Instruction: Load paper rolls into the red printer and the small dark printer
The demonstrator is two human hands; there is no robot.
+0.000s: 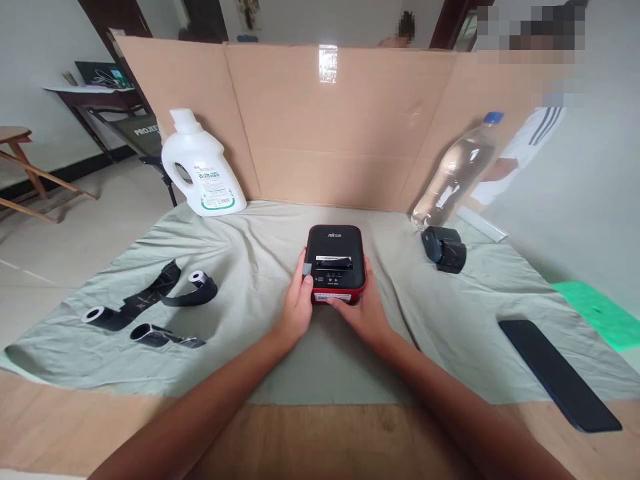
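Observation:
A small black-and-red label printer sits at the middle of the cloth, a dark slot across its top and a pale label on its near side. My left hand grips its left side, thumb resting near the front left corner. From the right, my right hand wraps the other side, with the thumb against the near face. The fingers under and behind the printer are hidden. Whether its base touches the cloth, I cannot tell.
Several partly unrolled black rolls lie to the left. A white detergent bottle and a clear plastic bottle stand before the cardboard screen. At right are a black device and a phone. A person stands behind, right.

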